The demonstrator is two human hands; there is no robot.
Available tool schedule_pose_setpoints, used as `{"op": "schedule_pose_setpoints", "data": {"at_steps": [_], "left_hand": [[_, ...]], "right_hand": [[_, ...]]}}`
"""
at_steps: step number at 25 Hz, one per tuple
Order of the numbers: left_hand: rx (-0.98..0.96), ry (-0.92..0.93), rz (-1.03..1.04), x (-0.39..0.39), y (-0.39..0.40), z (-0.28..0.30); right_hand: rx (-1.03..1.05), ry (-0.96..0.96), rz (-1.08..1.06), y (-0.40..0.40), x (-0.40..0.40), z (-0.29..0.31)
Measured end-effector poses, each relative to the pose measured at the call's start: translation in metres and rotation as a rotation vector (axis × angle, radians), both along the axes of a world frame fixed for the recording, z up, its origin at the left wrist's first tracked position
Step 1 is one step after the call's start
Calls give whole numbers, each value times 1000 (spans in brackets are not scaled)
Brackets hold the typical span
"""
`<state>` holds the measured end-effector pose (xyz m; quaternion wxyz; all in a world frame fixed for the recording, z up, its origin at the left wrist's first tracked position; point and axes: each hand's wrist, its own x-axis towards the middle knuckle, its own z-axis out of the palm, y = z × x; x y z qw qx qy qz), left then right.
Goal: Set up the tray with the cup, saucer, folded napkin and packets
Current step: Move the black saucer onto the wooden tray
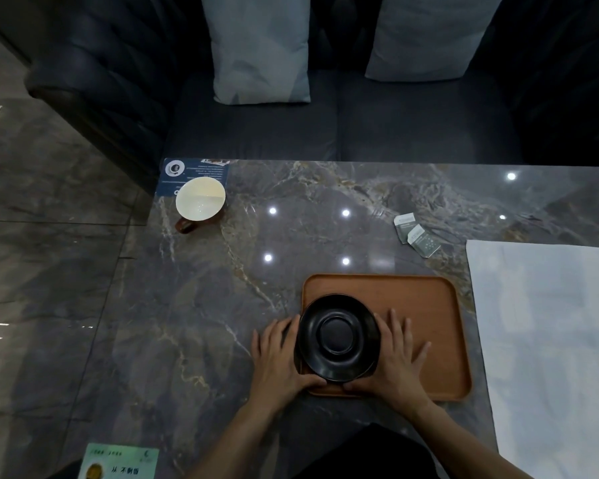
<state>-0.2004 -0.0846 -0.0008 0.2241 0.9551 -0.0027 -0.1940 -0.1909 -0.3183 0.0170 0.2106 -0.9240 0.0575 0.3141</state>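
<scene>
A black saucer (338, 337) rests on the left part of the brown tray (426, 312). My left hand (279, 357) and my right hand (396, 357) flank it, fingers spread, thumbs touching its near rim. Whether they grip it or only touch it is unclear. A cup (200, 202), white inside with a brown handle, stands at the table's far left. Two grey packets (417, 234) lie beyond the tray to the right. A pale unfolded napkin (547, 340) is spread flat at the right edge.
The dark marble table (204, 323) carries a blue card (194, 174) under the cup and a green card (120, 463) at the near edge. A dark sofa (325, 126) with two grey cushions stands behind the table.
</scene>
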Motion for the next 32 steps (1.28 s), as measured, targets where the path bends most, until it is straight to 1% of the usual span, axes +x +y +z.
{"op": "schedule_pose_setpoints", "data": {"at_steps": [6, 16, 25, 28, 32], "left_hand": [[-2, 0, -26, 3, 8, -3], [25, -73, -36, 3, 9, -7], [80, -5, -42, 3, 8, -6], [88, 29, -28, 0, 7, -5], [111, 61, 22, -13, 3, -1]], "right_hand": [[4, -61, 12, -14, -7, -8], [16, -115, -12, -21, -11, -14], [-11, -116, 8, -23, -8, -13], [-49, -130, 54, -26, -9, -11], [-128, -134, 187, -43, -12, -8]]}}
